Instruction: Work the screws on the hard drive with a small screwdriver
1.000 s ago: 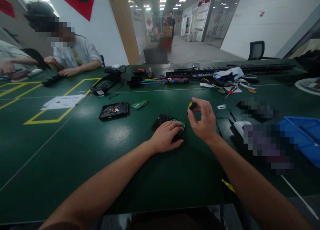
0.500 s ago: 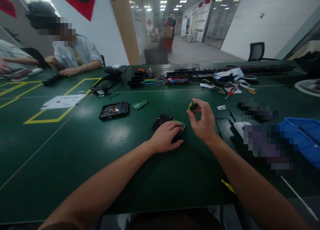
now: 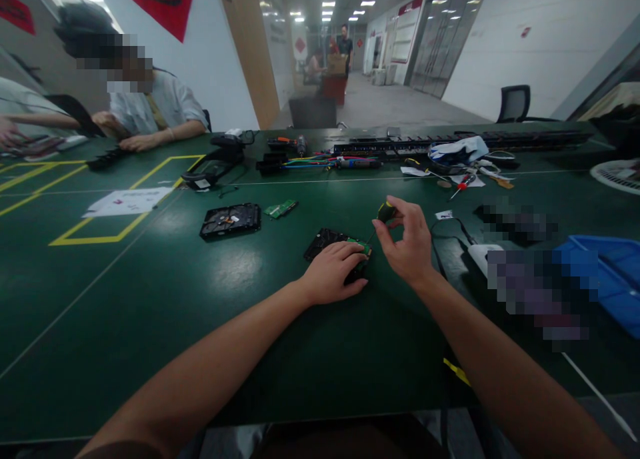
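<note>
On the green table lies a black hard drive (image 3: 320, 241) with a green circuit board (image 3: 364, 245) at its right end. My left hand (image 3: 333, 272) rests over the drive, its fingers wrapped on it and covering much of it. A yellow and black screwdriver (image 3: 385, 211) is pinched in my right hand (image 3: 407, 242), its shaft slanting down to the circuit board; the tip is too small to make out. Left of them sit a second black drive (image 3: 230, 220) and a loose green board (image 3: 281, 209).
Wires and tools (image 3: 320, 162) line the table's back, with a red screwdriver (image 3: 463, 186) nearer. At the right are a white power strip (image 3: 483, 256) and a blue tray (image 3: 613, 272). A person (image 3: 155, 112) sits across at the left by a paper sheet (image 3: 127, 202).
</note>
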Tool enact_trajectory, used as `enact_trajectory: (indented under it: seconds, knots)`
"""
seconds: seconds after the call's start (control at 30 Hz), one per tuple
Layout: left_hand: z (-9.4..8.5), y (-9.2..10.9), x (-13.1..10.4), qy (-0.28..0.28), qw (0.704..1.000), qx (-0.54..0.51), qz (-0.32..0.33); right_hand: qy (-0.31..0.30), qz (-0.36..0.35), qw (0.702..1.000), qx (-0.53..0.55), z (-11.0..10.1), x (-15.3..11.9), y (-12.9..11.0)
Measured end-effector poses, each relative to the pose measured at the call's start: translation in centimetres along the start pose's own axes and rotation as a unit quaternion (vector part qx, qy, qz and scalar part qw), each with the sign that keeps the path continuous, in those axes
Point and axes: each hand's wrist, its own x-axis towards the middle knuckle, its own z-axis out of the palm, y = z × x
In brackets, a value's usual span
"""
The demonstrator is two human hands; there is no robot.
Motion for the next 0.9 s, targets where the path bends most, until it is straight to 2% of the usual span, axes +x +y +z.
enact_trajectory:
  seconds: [0.27, 0.5, 0.67, 0.9]
  knots:
    - [0.32, -0.24, -0.1, -0.006, 1.0, -0.004, -0.003, 0.005, 0.001, 1.0, -0.007, 0.05, -0.16, 0.38]
    - [-0.01, 0.04, -0.02, -0.008, 1.0, -0.008, -0.006, -0.025, 0.04, 0.997, 0.06, 0.23, -0.43, 0.34]
    - [-0.16, 0.13, 0.04, -0.008, 1.0, -0.003, -0.008, -0.019, 0.06, 0.995, 0.081, 0.18, -0.48, 0.83]
    - [0.02, -0.02, -0.03, -0.009, 1.0, -0.005, -0.007, 0.009, -0.003, 1.0, -0.001, -0.11, -0.08, 0.17]
